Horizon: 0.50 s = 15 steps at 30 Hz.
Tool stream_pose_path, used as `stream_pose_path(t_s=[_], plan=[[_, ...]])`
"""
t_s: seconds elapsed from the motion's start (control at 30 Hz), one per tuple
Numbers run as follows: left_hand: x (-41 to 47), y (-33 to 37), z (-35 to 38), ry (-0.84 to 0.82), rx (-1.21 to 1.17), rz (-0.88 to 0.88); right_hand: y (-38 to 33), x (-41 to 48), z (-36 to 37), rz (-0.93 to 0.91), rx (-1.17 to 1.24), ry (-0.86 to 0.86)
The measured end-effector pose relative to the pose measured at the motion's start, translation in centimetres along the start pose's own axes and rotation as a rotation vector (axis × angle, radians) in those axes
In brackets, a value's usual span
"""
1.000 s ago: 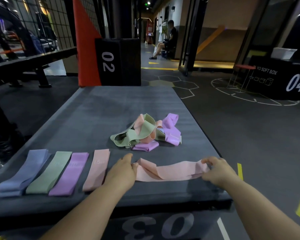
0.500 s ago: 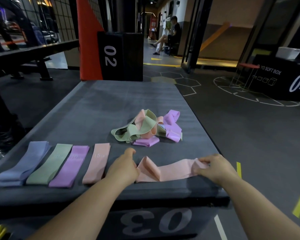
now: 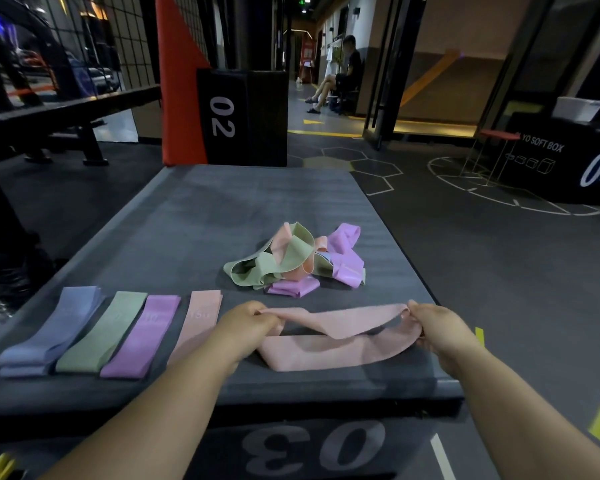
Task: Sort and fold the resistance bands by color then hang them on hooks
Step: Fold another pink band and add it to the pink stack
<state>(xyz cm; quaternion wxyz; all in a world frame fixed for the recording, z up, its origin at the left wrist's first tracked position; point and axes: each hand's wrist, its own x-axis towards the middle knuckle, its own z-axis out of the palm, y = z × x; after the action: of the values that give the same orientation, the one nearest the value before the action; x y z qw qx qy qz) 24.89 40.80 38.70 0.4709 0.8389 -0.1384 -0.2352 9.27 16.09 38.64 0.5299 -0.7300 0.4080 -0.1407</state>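
Head view: the left hand and right hand each pinch one end of a pink band with curled fingers. The loop is stretched between them near the front edge of the box, its upper strand raised and its lower strand resting on the top. Left of the hands, four folded bands lie side by side: blue band, green band, purple band, folded pink band. Behind them sits a tangled pile of green, pink and purple bands.
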Motion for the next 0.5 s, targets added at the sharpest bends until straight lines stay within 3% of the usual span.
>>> stream_pose_path(t_s=[0.17, 0.5], plan=[[0.6, -0.1, 0.3, -0.054, -0.185, -0.095, -0.4, -0.3, 0.5, 0.116, 0.214, -0.072], [0.8, 0.2, 0.2, -0.078, -0.369, -0.148, 0.8, -0.2, -0.2, -0.057, -0.096, -0.433]])
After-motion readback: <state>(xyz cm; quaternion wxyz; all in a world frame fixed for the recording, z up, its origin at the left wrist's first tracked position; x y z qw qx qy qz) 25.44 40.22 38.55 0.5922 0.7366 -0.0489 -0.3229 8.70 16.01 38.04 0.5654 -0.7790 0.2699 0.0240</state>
